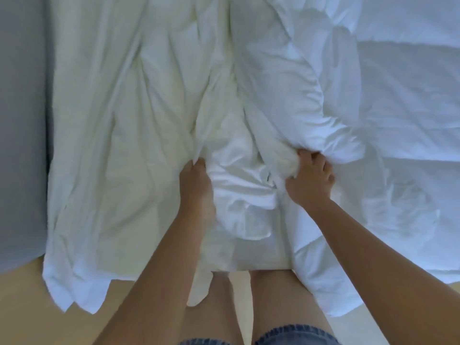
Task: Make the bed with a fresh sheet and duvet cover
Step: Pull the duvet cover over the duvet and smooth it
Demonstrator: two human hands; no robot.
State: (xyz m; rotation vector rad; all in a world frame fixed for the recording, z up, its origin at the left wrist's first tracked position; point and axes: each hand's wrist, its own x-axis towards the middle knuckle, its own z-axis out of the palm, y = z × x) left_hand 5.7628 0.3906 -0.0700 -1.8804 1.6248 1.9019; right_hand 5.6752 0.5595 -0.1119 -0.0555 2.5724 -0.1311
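Duvet cover (112, 120), white and creased, fills the frame's left and centre, its edge hanging over the wooden floor (22, 307) at lower left. The puffy duvet (385, 95) fills the right. At centre, the right hand (308, 180) clenches a bunch of duvet. Just left of it, the left hand (196, 178) pinches a cover fold.

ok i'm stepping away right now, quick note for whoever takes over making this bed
Left hand pinches a fold of the thin duvet cover; right hand grips a bunch of the puffy duvet.
The cover lies wrinkled on the left, its edge hanging toward the floor; the duvet lies heaped on the right; they meet between the hands.
Done: both are laid out.
Left: probably work the duvet into the cover, then spread and smooth it. The sheet is hidden under them, so check it.
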